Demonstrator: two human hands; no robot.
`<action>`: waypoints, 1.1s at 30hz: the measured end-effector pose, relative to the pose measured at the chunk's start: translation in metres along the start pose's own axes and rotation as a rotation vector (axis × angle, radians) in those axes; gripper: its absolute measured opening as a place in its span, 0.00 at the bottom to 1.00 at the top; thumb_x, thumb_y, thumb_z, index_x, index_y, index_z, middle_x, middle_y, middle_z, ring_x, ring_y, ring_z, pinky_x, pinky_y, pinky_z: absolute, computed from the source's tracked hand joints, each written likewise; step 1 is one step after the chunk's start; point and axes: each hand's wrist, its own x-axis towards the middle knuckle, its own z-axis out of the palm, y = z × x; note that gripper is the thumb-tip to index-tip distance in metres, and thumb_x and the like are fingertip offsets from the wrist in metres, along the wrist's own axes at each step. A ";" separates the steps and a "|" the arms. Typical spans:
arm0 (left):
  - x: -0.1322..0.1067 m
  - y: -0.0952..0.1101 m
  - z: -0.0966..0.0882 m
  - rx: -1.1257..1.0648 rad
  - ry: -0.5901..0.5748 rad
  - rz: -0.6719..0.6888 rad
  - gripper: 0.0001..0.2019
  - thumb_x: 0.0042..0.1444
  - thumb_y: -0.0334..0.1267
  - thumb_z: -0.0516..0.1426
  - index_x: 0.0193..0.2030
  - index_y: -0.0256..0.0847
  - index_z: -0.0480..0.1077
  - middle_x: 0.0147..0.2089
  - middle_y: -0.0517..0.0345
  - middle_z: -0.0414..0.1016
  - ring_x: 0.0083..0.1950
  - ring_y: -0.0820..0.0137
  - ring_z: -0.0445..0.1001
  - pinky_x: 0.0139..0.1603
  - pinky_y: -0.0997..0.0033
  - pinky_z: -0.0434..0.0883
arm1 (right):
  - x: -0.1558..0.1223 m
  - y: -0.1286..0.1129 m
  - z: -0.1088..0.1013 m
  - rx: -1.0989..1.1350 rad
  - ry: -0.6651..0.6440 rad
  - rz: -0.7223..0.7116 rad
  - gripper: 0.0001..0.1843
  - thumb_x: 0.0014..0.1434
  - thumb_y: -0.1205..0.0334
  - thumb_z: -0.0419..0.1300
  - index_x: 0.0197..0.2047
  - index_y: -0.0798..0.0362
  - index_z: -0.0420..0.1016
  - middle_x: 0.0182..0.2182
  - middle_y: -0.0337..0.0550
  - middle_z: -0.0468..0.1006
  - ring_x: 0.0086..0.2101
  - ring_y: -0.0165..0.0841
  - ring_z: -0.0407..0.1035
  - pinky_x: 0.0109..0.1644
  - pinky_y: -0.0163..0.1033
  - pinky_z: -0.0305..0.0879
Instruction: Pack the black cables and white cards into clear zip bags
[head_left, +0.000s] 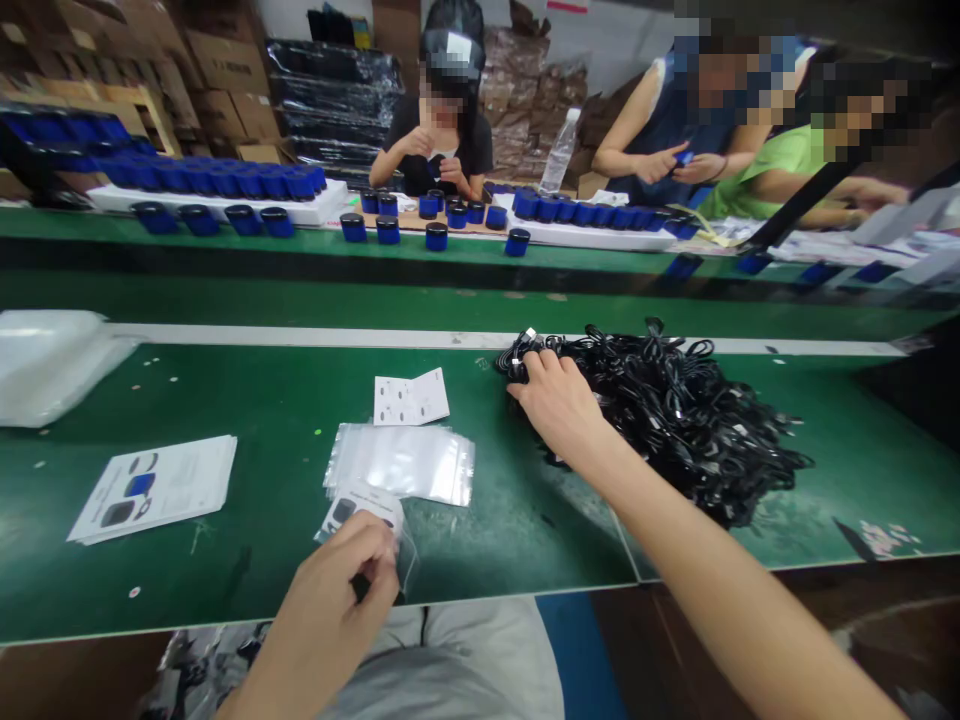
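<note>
My left hand (337, 590), low at the table's front edge, is closed on a small clear plastic bag (408, 560) with a printed leaflet (365, 503) showing in it. My right hand (559, 400) reaches forward to the left end of a heap of coiled black cables (675, 430). Its fingers are curled round a black cable (513, 352) with a light metal plug. Between my hands lies a stack of clear zip bags (409, 463). Just behind that stack is an unfolded white instruction sheet (411, 398).
At the left lie a pile of printed leaflets (157, 490) and a white plastic bundle (52, 365). Small labels (889, 538) are at the right edge. Blue jar-like items (387, 230) line the raised shelf beyond, where co-workers (439, 130) handle parts. A bottle (561, 152) stands there.
</note>
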 end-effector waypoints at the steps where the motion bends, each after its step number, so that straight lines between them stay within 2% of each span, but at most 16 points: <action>1: 0.001 0.001 0.000 0.004 -0.008 -0.014 0.13 0.60 0.33 0.45 0.23 0.43 0.53 0.29 0.63 0.63 0.27 0.73 0.65 0.29 0.76 0.63 | 0.007 0.007 0.003 -0.013 -0.007 -0.036 0.13 0.56 0.79 0.54 0.30 0.59 0.79 0.37 0.60 0.73 0.42 0.50 0.64 0.40 0.50 0.60; 2: 0.002 0.001 0.000 0.005 -0.015 -0.024 0.13 0.60 0.33 0.45 0.24 0.43 0.54 0.29 0.63 0.63 0.27 0.73 0.65 0.30 0.75 0.63 | 0.013 0.012 0.005 -0.022 -0.009 -0.072 0.13 0.56 0.79 0.55 0.28 0.59 0.78 0.36 0.59 0.74 0.42 0.50 0.65 0.42 0.50 0.60; 4: 0.003 0.003 -0.001 0.001 -0.028 -0.037 0.12 0.60 0.33 0.44 0.25 0.42 0.57 0.30 0.62 0.64 0.28 0.72 0.66 0.31 0.74 0.63 | 0.016 0.014 0.006 -0.033 0.009 -0.137 0.12 0.58 0.77 0.54 0.31 0.60 0.78 0.42 0.59 0.74 0.48 0.50 0.63 0.48 0.52 0.58; 6: 0.003 0.003 -0.001 -0.006 -0.037 -0.049 0.12 0.61 0.34 0.44 0.25 0.43 0.57 0.30 0.62 0.64 0.29 0.72 0.65 0.31 0.74 0.63 | 0.007 0.005 0.004 0.014 0.058 -0.183 0.09 0.60 0.75 0.54 0.37 0.60 0.76 0.49 0.58 0.71 0.53 0.49 0.59 0.55 0.53 0.53; 7: 0.003 0.003 0.000 -0.010 -0.041 -0.055 0.12 0.61 0.34 0.44 0.26 0.43 0.57 0.30 0.62 0.64 0.29 0.72 0.65 0.31 0.73 0.63 | -0.002 -0.003 0.001 0.100 0.075 -0.184 0.08 0.61 0.73 0.53 0.39 0.60 0.74 0.49 0.58 0.72 0.53 0.47 0.61 0.56 0.53 0.53; 8: 0.002 0.004 0.000 -0.015 -0.045 -0.059 0.12 0.61 0.33 0.44 0.26 0.43 0.56 0.30 0.62 0.64 0.29 0.72 0.65 0.31 0.73 0.63 | -0.014 -0.014 -0.002 0.236 0.078 -0.179 0.07 0.63 0.70 0.53 0.40 0.60 0.72 0.47 0.56 0.73 0.50 0.45 0.64 0.54 0.51 0.56; 9: 0.002 0.004 0.000 -0.021 -0.048 -0.063 0.11 0.61 0.33 0.44 0.26 0.43 0.56 0.30 0.62 0.64 0.29 0.72 0.65 0.31 0.73 0.63 | -0.027 -0.027 -0.004 0.442 0.054 -0.150 0.06 0.63 0.69 0.52 0.40 0.58 0.69 0.39 0.51 0.76 0.42 0.40 0.69 0.49 0.47 0.62; 10: 0.002 0.004 -0.001 -0.030 -0.052 -0.064 0.11 0.61 0.33 0.44 0.27 0.43 0.56 0.31 0.62 0.64 0.30 0.71 0.66 0.32 0.73 0.64 | -0.041 -0.042 -0.007 0.673 -0.040 -0.113 0.05 0.65 0.66 0.51 0.41 0.56 0.67 0.33 0.45 0.76 0.33 0.35 0.71 0.39 0.40 0.66; 12: 0.002 0.004 -0.001 -0.052 -0.050 -0.063 0.10 0.60 0.32 0.44 0.28 0.43 0.57 0.33 0.60 0.65 0.32 0.71 0.67 0.34 0.72 0.65 | -0.066 -0.070 -0.009 1.067 -0.254 -0.129 0.10 0.69 0.63 0.44 0.38 0.50 0.64 0.25 0.35 0.73 0.24 0.29 0.68 0.26 0.32 0.63; 14: 0.001 0.004 -0.002 -0.065 -0.022 -0.068 0.09 0.60 0.32 0.45 0.28 0.42 0.58 0.39 0.57 0.65 0.36 0.70 0.69 0.37 0.71 0.67 | -0.082 -0.094 -0.007 1.121 -0.306 -0.108 0.11 0.68 0.64 0.45 0.35 0.50 0.65 0.25 0.35 0.72 0.25 0.29 0.68 0.27 0.32 0.61; 18: -0.003 0.004 -0.002 -0.081 0.041 -0.085 0.12 0.62 0.35 0.45 0.27 0.42 0.61 0.47 0.52 0.64 0.49 0.66 0.69 0.47 0.70 0.68 | -0.087 -0.116 -0.001 1.023 -0.263 -0.015 0.13 0.65 0.70 0.46 0.32 0.53 0.69 0.28 0.41 0.73 0.28 0.32 0.69 0.31 0.34 0.61; 22: -0.011 0.002 0.000 -0.072 0.087 -0.091 0.12 0.62 0.36 0.46 0.28 0.42 0.64 0.51 0.51 0.63 0.55 0.64 0.67 0.53 0.67 0.67 | -0.084 -0.124 -0.002 0.862 -0.269 0.032 0.12 0.63 0.69 0.47 0.38 0.54 0.72 0.29 0.44 0.75 0.27 0.35 0.70 0.31 0.38 0.61; 24: -0.016 0.001 0.001 -0.051 0.087 -0.074 0.11 0.61 0.35 0.47 0.28 0.42 0.64 0.52 0.51 0.62 0.55 0.63 0.67 0.51 0.66 0.68 | -0.084 -0.124 -0.005 0.895 -0.282 0.047 0.12 0.63 0.69 0.47 0.37 0.55 0.72 0.30 0.44 0.74 0.28 0.35 0.70 0.33 0.38 0.62; 27: -0.021 0.002 0.003 -0.037 0.125 -0.063 0.10 0.60 0.34 0.47 0.28 0.42 0.65 0.53 0.51 0.62 0.52 0.64 0.69 0.47 0.67 0.69 | -0.086 -0.115 -0.009 1.126 -0.364 -0.052 0.06 0.59 0.69 0.52 0.38 0.54 0.70 0.31 0.41 0.71 0.31 0.31 0.68 0.34 0.34 0.63; 30: -0.023 0.005 0.005 -0.035 0.200 -0.057 0.11 0.59 0.34 0.48 0.26 0.42 0.64 0.53 0.52 0.61 0.51 0.65 0.69 0.48 0.67 0.69 | -0.085 -0.101 -0.008 1.338 -0.450 -0.164 0.10 0.56 0.69 0.56 0.42 0.52 0.70 0.33 0.39 0.70 0.30 0.29 0.65 0.32 0.31 0.63; 33: -0.025 0.008 0.006 -0.057 0.205 -0.033 0.11 0.58 0.33 0.49 0.25 0.42 0.65 0.53 0.52 0.61 0.49 0.67 0.69 0.43 0.72 0.70 | -0.083 -0.095 -0.003 1.577 -0.539 -0.140 0.11 0.58 0.68 0.55 0.43 0.50 0.72 0.34 0.38 0.74 0.32 0.30 0.69 0.34 0.32 0.66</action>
